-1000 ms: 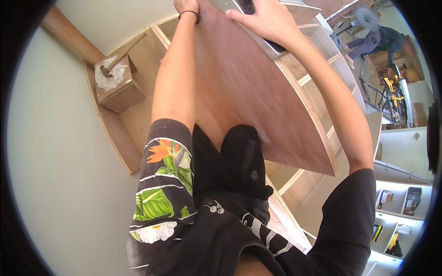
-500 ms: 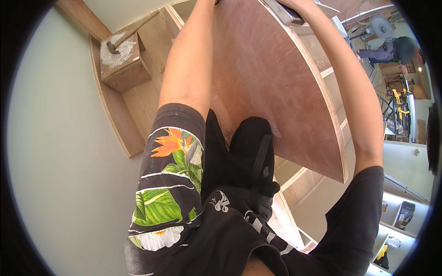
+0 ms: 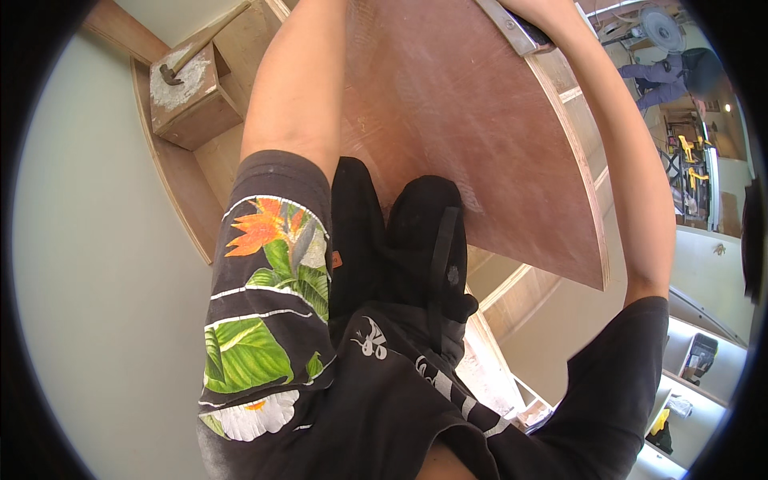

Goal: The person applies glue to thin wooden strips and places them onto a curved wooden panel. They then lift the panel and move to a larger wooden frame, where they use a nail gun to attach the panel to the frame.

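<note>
A large curved-edge plywood panel (image 3: 472, 120) with a reddish-brown face fills the space in front of me. My right hand (image 3: 532, 10), partly cut off by the upper picture border, closes over a tool with a flat grey metal side (image 3: 512, 28) and a dark body. That tool lies along the panel's pale curved edge; its exact kind is hard to make out. Only my left forearm (image 3: 296, 88) shows, stretched over the panel's left part, and the hand is beyond the upper border. My black-clothed knees (image 3: 424, 216) are close against the panel's lower side.
To the left, a hammer (image 3: 170, 74) lies on a white-smeared wooden box (image 3: 188, 104) within a curved wooden frame. Wooden framing (image 3: 512, 296) runs below the panel. At far right are a fan (image 3: 662, 30), a bent-over person (image 3: 664, 76), yellow clamps (image 3: 692, 164) and white shelves (image 3: 696, 364).
The view has shifted, so the hammer and box appear farther left. My right hand and the tool have slid nearer along the panel's edge. My left hand has left the picture.
</note>
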Demonstrator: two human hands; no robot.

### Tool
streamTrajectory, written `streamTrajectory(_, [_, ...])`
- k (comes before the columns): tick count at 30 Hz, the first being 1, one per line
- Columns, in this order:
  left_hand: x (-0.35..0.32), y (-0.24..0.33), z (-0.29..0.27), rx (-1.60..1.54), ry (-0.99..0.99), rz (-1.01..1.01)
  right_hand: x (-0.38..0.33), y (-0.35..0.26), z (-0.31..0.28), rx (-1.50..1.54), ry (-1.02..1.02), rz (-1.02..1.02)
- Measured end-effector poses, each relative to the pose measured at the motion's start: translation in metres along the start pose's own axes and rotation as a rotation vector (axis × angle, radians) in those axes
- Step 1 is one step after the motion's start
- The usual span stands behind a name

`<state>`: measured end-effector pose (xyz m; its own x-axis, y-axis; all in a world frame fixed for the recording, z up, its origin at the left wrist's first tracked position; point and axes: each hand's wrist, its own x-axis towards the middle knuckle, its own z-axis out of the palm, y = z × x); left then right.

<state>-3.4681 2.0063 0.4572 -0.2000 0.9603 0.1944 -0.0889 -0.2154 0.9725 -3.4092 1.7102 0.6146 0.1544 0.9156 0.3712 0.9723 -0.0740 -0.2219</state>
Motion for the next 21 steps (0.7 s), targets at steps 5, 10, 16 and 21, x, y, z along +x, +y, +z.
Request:
streamTrajectory(5, [0.010, -0.003, 0.000, 0.110, 0.003, 0.024, -0.049, 0.009, -0.023, 0.126, -0.013, -0.120])
streamTrajectory(10, [0.015, -0.008, 0.004, 0.127, -0.026, 0.068, -0.099, -0.017, -0.056, -0.016, -0.046, 0.101])
streamTrajectory(16, [0.020, -0.014, 0.007, 0.132, -0.101, 0.104, -0.083, -0.001, -0.046, 0.064, -0.064, -0.031])
streamTrajectory(21, [0.023, -0.011, 0.003, 0.118, -0.132, 0.114, -0.124, 0.028, -0.059, 0.098, -0.065, -0.027])
